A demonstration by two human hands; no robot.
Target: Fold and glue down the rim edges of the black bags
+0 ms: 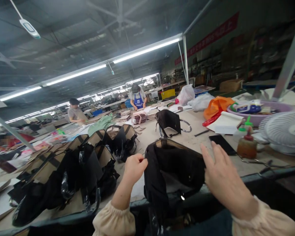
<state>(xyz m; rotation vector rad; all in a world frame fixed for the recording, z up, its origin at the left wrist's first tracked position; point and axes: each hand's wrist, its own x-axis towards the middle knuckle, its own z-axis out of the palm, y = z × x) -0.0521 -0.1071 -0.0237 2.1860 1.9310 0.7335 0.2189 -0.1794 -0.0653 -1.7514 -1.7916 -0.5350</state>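
The black bag (177, 157) stood at the near edge of the desk (199, 123), between the person's two hands. The left hand (134, 168) had its fingers curled at the bag's upper left edge, thumb tip against the black fabric; whether they gripped it, I could not tell. The right hand (225, 177) was open, fingers straightened and pointing upward along the bag's right side, near a phone (222, 145).

black bag (180, 160), cream sleeves (114, 221), white fan (285, 131), orange plastic bag (217, 106), purple basin (252, 119), blue apron (138, 101)
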